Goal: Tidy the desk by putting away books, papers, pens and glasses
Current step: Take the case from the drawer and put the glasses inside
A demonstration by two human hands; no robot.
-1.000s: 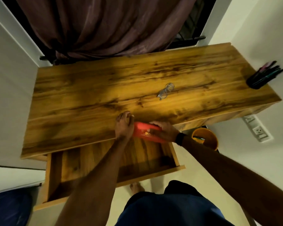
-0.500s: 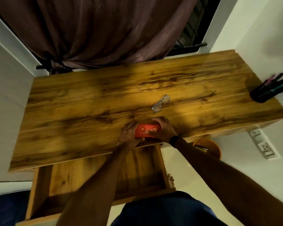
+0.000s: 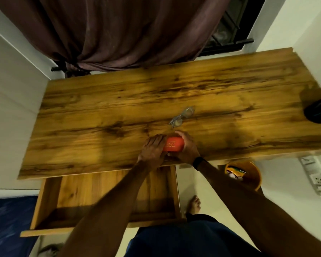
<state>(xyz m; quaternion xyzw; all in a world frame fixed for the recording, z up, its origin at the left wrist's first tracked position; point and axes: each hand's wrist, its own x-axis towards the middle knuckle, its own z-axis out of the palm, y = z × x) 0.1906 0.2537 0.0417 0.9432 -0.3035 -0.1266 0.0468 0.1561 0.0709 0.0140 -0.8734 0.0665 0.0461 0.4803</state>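
Both hands on the red case [image 3: 173, 144] at the desk's [image 3: 100, 108] near edge — left hand [image 3: 153, 150] and right hand [image 3: 186, 147] curled round its ends. Glasses [image 3: 182, 116] lie just beyond, apart. Drawer [image 3: 107, 199] open below.

both our arms stretched forward and angled in toward each other, left hand [image 3: 153, 149] and right hand [image 3: 186, 147] close together, fingers [image 3: 180, 134] curled around the red case [image 3: 173, 144], dark band on our right wrist [image 3: 199, 162]
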